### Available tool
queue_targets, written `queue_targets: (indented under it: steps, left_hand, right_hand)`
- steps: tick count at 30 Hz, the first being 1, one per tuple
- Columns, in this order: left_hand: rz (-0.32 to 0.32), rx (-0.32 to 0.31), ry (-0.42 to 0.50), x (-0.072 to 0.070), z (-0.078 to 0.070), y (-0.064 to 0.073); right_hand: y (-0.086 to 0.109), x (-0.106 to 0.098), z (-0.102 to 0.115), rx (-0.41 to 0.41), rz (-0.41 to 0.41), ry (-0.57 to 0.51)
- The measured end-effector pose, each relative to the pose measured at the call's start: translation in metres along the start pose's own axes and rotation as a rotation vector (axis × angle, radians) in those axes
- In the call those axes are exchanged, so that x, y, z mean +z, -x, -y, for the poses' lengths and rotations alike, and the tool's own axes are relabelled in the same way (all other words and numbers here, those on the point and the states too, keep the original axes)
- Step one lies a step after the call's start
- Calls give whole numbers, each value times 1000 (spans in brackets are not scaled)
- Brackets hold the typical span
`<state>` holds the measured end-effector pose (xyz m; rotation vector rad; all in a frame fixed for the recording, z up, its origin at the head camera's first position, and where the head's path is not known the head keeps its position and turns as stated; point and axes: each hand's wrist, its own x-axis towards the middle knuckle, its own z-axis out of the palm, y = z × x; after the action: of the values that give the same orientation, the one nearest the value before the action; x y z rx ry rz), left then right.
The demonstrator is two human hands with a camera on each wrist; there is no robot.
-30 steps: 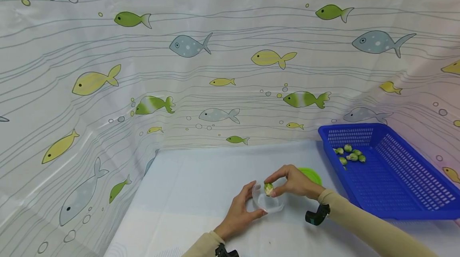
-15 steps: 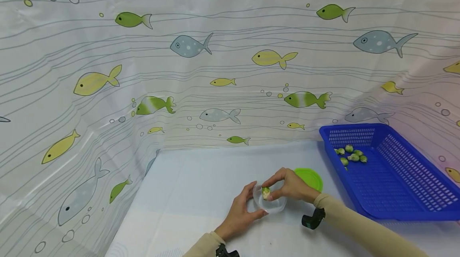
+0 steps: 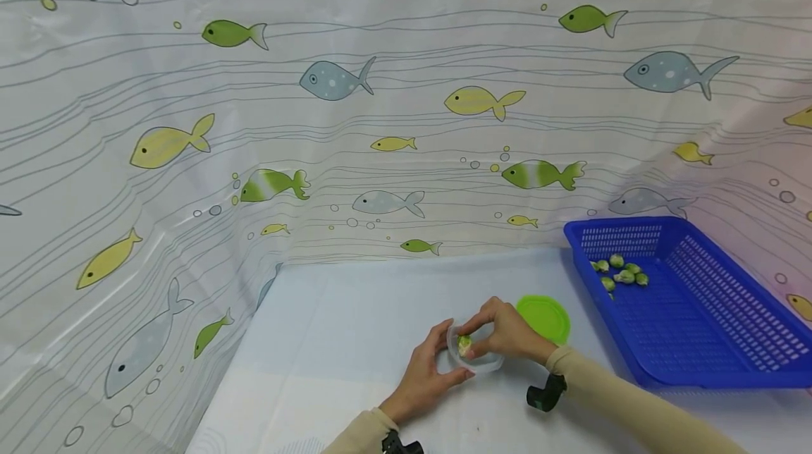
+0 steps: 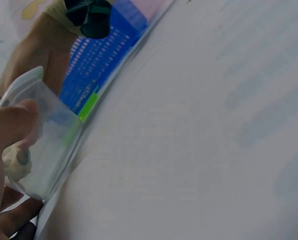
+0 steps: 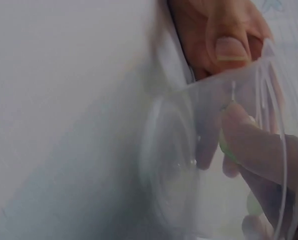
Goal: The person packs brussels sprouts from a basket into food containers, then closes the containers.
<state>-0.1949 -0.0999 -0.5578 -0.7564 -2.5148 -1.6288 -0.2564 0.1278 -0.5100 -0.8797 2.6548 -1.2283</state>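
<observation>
My left hand (image 3: 420, 378) grips a small clear plastic container (image 3: 487, 365) on the white table, thumb on the near side and fingers round the far left side. With thumb and fingertips my right hand (image 3: 512, 333) pinches a Brussels sprout (image 3: 465, 345) down inside that container. Through the clear wall (image 4: 54, 145) in the left wrist view, the pale sprout (image 4: 18, 165) shows low at the side by the left fingers. The right wrist view shows the right fingers (image 5: 253, 147) inside the container, with a bit of green between them.
A round bright green lid (image 3: 544, 318) lies just behind the right hand. To the right stands a blue perforated basket (image 3: 698, 327) with several Brussels sprouts (image 3: 624, 276) at its far left corner. A fish-patterned curtain (image 3: 393, 115) rises behind the table.
My right hand has moved left and down, carrying the sprout from above the rim into the container. More of the green lid shows now. The left hand has stayed put.
</observation>
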Motion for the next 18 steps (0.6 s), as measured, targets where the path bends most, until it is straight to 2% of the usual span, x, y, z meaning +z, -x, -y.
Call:
queue_targets:
  steps: [13, 18]
  left_hand:
    - [-2, -5, -28, 2, 4, -1]
    - [-1, -5, -33, 1, 4, -1]
  right_hand:
    - [0, 7, 5, -20, -17, 37]
    - [0, 8, 9, -10, -18, 82]
